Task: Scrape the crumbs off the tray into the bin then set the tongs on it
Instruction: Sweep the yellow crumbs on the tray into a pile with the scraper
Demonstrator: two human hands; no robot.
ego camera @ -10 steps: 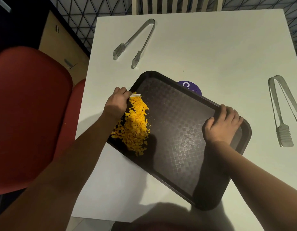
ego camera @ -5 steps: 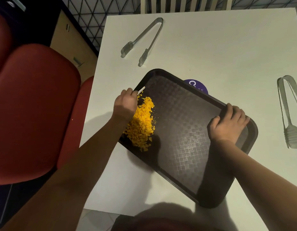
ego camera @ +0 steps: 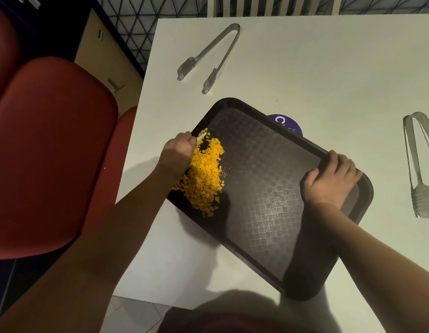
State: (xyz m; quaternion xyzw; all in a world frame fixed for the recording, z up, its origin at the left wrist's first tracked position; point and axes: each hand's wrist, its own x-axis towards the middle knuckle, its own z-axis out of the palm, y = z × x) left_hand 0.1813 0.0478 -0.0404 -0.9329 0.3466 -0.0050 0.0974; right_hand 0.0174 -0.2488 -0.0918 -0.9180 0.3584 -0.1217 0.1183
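A dark textured tray (ego camera: pixel 268 193) lies slanted on the white table (ego camera: pixel 317 68). A heap of yellow crumbs (ego camera: pixel 205 174) is piled against its left rim. My left hand (ego camera: pixel 177 155) is closed on a small white scraper (ego camera: pixel 201 136) at the top of the heap. My right hand (ego camera: pixel 331 180) grips the tray's right rim. One pair of metal tongs (ego camera: pixel 210 54) lies at the table's far left, another pair of tongs (ego camera: pixel 419 162) at the right edge. No bin is visible.
A red chair (ego camera: pixel 47 152) stands close to the table's left edge. A purple round sticker (ego camera: pixel 286 124) shows from under the tray's far rim. A pale slatted chair back (ego camera: pixel 273 6) is beyond the table.
My left hand with the scraper has shifted slightly toward the tray's left rim, and the crumb heap is pushed tighter against it. My right hand keeps hold of the rim.
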